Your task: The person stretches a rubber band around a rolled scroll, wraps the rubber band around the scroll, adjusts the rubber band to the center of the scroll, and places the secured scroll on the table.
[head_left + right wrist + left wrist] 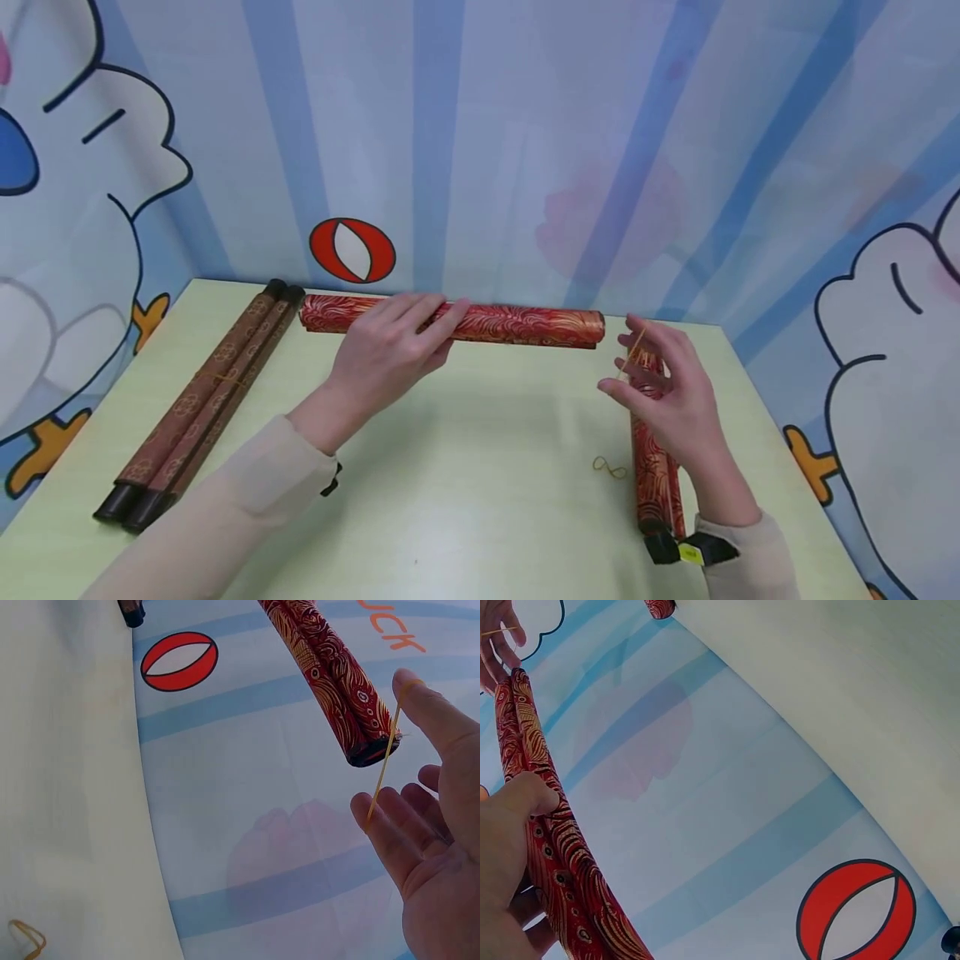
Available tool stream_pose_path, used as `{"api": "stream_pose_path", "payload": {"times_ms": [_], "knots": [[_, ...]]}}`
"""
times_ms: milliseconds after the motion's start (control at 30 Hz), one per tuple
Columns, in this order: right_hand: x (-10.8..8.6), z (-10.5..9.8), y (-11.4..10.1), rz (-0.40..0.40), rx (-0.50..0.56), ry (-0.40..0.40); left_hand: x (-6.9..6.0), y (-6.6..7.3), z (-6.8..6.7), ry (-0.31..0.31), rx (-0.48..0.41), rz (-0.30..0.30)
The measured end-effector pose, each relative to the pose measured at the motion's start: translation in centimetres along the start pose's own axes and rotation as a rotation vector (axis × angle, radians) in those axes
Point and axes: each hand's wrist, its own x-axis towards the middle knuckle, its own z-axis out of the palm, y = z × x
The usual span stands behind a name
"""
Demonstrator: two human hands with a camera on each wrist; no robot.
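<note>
A red patterned double roll (525,324) is held level near the back of the table by my left hand (393,342), whose fingers curl round it left of its middle. In the left wrist view the thumb lies across the roll (574,862). My right hand (678,400) is just beyond the roll's right end, fingers spread. A thin yellow rubber band (382,776) is stretched between its thumb and a finger, close by the dark end of the roll (337,690) in the right wrist view. The band does not appear to be round the roll.
A second red patterned roll (656,467) lies on the table (480,500) beneath the right hand. A loose yellow band (609,468) lies left of it. Brown rolls with black ends (202,400), banded together, lie at the left. A printed cloth (495,167) stands behind.
</note>
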Motion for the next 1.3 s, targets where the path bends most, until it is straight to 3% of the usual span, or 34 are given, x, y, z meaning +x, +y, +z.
{"api": "stream_pose_path", "payload": {"times_ms": [267,600,1000,1300], "knots": [[1.1,0.9,-1.1,-0.082,0.006,-0.013,-0.6,-0.2,-1.2,0.000,-0.011,0.013],[1.7,2.1,-1.7,-0.062,0.027,-0.064,-1.0,-0.2,-2.0,0.028,-0.012,0.033],[1.9,2.8,-1.9,0.008,-0.015,-0.073,-1.4,-0.1,-2.5,0.047,-0.029,0.060],[2.0,3.2,-2.0,-0.017,0.030,-0.064,-1.5,-0.3,-2.6,0.054,-0.017,0.068]]}}
